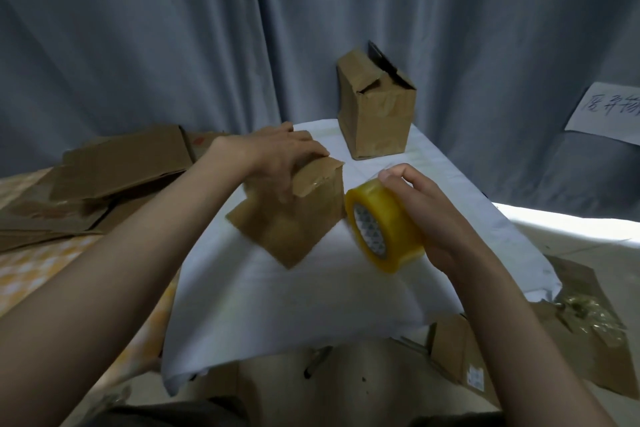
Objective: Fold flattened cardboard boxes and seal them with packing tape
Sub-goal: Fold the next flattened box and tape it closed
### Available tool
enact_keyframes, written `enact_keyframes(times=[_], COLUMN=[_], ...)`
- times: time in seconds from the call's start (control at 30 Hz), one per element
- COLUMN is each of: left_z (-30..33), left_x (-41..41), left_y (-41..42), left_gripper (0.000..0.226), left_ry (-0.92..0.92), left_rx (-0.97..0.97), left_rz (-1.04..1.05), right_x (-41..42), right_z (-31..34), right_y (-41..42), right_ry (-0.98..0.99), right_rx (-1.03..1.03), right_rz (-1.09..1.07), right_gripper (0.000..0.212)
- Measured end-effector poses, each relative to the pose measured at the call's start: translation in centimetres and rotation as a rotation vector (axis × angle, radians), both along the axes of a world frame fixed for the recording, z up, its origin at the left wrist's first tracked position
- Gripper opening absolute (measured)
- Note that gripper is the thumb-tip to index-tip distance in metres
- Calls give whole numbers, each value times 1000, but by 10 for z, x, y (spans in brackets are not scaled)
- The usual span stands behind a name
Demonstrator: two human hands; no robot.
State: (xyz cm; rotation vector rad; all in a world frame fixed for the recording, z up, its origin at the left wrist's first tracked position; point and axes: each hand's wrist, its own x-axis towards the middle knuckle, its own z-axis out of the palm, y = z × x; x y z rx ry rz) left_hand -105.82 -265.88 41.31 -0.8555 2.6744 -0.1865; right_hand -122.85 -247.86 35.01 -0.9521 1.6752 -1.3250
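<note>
Paper sign [607, 113] at far right runs off the frame edge; I can't read its handwriting. Left hand [277, 158] hides the near box [298, 218] top seam. Small label [475, 376] on near-right cardboard too tiny to read. Flattened stack [104, 177] cut off at the left edge.

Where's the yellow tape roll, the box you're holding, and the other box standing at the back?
tape roll [389, 218], head view, on its yellow outer band.
held box [304, 218], head view, on its front side.
back box [379, 121], head view, on its front wall.
</note>
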Motion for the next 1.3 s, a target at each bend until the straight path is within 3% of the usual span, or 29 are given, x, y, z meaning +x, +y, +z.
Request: enact_keyframes(times=[0.23,0.37,0.47,0.6,0.87,1.1,1.3], left_z=[5,-1,-3,-2,-15,-9,-1], left_x=[6,8,9,-3,-19,-19,-22], left_y=[18,32,40,64,81,81,72], left_gripper=[107,114,121,89,16,11,13], left_ry=[121,164,297,630,925,1030,1035], left_rx=[19,22,46,157,294,325,351], left_rz=[230,291,261,76,60,191,233], right_x=[-5,-2,0,3,10,9,5], right_z=[5,4,2,2,2,2,7], right_y=[4,4,4,1,2,9,16], right_ry=[5,15,35,81,96,109,5], right_rx=[-10,-3,1,9,-30,-30,-22], right_rz=[-20,-25,-26,-27,-15,118,112], right_gripper=[39,40,41,39,39,21,45])
